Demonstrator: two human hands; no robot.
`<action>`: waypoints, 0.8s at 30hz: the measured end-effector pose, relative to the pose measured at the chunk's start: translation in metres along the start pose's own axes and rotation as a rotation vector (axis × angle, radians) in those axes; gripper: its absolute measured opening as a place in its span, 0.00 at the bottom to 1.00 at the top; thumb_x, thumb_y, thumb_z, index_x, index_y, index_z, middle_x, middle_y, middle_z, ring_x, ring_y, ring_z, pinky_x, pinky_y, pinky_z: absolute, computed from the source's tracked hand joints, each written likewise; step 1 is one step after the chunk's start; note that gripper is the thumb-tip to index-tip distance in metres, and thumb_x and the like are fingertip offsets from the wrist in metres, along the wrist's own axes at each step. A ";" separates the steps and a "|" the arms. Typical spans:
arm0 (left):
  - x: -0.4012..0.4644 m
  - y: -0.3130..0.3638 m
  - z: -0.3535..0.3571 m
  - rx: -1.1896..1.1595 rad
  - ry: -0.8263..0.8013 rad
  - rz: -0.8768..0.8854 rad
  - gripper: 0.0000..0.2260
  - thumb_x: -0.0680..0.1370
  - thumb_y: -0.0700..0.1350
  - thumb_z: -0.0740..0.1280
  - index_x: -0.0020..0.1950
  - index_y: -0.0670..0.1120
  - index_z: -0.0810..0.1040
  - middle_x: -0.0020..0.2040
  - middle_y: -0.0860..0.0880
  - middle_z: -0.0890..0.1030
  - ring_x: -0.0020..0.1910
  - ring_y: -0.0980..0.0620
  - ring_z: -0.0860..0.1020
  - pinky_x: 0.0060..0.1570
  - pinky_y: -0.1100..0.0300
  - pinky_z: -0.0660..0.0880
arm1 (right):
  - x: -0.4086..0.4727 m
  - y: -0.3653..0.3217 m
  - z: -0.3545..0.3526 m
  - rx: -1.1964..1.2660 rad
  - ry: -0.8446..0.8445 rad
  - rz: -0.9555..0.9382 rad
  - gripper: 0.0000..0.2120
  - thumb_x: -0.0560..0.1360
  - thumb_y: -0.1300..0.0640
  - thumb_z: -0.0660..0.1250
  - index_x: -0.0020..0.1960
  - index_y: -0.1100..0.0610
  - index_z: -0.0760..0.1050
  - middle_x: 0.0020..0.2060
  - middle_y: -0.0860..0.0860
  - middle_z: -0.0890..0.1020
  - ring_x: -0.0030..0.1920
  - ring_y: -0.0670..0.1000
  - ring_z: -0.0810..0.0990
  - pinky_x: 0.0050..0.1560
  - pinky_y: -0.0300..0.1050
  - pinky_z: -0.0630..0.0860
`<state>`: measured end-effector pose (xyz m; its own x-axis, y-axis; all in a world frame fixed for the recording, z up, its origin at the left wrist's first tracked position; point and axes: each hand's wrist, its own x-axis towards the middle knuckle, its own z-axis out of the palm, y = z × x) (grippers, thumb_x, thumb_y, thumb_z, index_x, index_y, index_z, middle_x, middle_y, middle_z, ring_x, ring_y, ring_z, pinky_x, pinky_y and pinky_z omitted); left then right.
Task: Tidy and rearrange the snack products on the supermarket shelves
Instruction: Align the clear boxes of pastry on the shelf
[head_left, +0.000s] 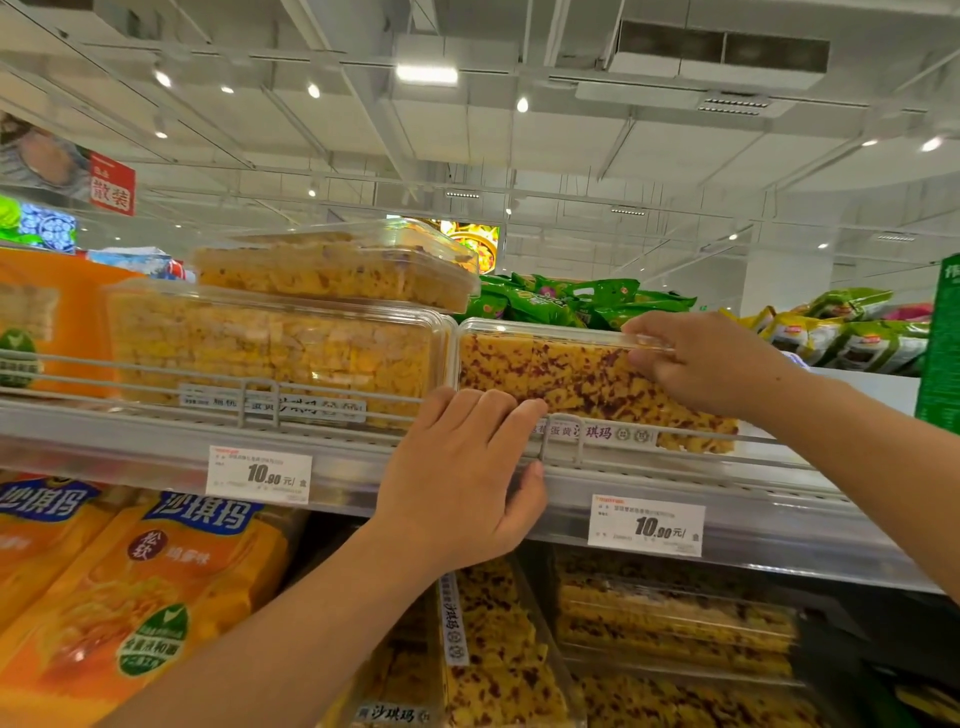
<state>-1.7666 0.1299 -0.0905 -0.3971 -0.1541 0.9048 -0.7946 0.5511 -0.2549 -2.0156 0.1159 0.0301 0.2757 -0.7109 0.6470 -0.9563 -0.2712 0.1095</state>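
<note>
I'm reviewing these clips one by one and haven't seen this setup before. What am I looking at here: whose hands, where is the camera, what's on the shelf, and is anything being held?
There is no machine here: a person wears one wide-angle camera on the head, so you see their own two bare hands reaching up to a supermarket shelf. The right hand grips the top right corner of a clear plastic box of yellow snack squares with red flecks, which sits on the top shelf behind a wire rail. The left hand rests on the shelf's front edge at that box's lower left corner, fingers curled over the rail. To the left stand two more clear boxes, one stacked on the other. Two price tags hang below, and orange snack bags fill the lower shelf.
</note>
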 end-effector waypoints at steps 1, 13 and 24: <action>0.000 0.000 0.000 0.000 -0.005 -0.003 0.20 0.76 0.52 0.62 0.63 0.43 0.76 0.52 0.47 0.78 0.50 0.46 0.75 0.55 0.48 0.70 | -0.001 -0.001 -0.001 -0.025 0.001 -0.005 0.22 0.78 0.43 0.61 0.70 0.48 0.69 0.61 0.53 0.80 0.58 0.56 0.78 0.56 0.50 0.73; 0.000 0.000 -0.001 0.004 -0.009 -0.007 0.20 0.76 0.52 0.62 0.63 0.43 0.76 0.52 0.47 0.79 0.50 0.46 0.75 0.55 0.48 0.70 | -0.001 -0.019 -0.011 -0.077 0.003 -0.026 0.32 0.75 0.34 0.56 0.74 0.47 0.62 0.67 0.50 0.76 0.65 0.57 0.74 0.64 0.54 0.71; -0.001 0.002 -0.004 0.004 -0.031 -0.018 0.20 0.76 0.53 0.61 0.64 0.44 0.75 0.52 0.48 0.78 0.50 0.47 0.74 0.56 0.49 0.69 | 0.052 -0.140 -0.042 0.993 -0.143 0.434 0.33 0.73 0.29 0.55 0.58 0.57 0.70 0.34 0.58 0.84 0.23 0.48 0.76 0.29 0.39 0.72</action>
<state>-1.7662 0.1341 -0.0903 -0.3968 -0.1892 0.8982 -0.8036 0.5446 -0.2403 -1.8711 0.1438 0.0799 0.0045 -0.9239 0.3826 -0.4874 -0.3361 -0.8059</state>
